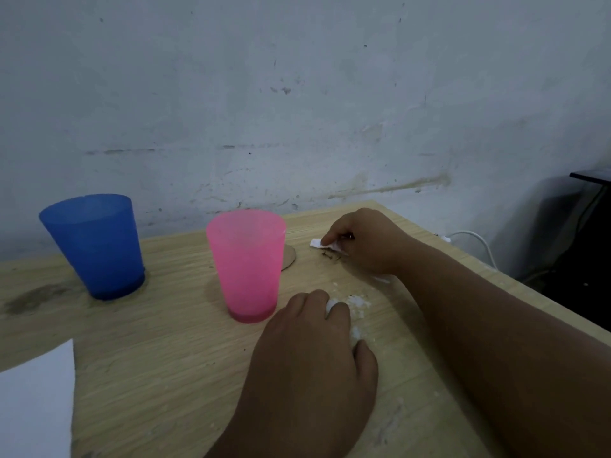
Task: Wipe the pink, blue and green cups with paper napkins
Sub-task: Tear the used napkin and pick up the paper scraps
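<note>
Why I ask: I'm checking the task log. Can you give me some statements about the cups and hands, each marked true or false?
1. The blue cup stands upright, left of the pink cup. True.
2. A green cup stands between them. False: none is in view.
3. The right hand pinches a white napkin scrap. True.
4. The left hand grips the pink cup. False: its fingers curl round a white napkin wad beside that cup.

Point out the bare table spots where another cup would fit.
Bare wood lies between the blue cup and pink cup, and in front of both, beside the white sheet. Crowded right of the pink cup: left hand, right hand, napkin scraps.
</note>
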Available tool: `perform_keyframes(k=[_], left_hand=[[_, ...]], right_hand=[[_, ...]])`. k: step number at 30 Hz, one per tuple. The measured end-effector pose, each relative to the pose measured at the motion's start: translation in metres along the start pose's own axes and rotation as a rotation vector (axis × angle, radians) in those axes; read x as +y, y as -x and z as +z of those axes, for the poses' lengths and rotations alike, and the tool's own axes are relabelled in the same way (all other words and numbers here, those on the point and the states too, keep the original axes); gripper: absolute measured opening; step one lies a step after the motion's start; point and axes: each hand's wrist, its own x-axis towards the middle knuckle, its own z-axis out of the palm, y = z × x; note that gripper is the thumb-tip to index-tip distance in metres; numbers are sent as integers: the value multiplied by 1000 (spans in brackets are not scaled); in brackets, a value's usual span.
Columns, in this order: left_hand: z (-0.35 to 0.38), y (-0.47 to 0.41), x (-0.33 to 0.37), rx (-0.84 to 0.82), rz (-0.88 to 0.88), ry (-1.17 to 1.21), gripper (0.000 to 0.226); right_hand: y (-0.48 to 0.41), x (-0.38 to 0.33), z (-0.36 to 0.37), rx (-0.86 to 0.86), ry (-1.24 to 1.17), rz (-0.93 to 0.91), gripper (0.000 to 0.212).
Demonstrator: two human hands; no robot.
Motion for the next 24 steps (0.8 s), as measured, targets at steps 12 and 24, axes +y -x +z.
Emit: perform_keyframes(k=[12,24], left_hand=[[0,-1,-1,3,2,11,49],[-1,-1,-1,-16,5,13,52]], right_hand=[[-5,-7,1,-125,50,-85,18],[7,10,-15,41,-142,66,20]])
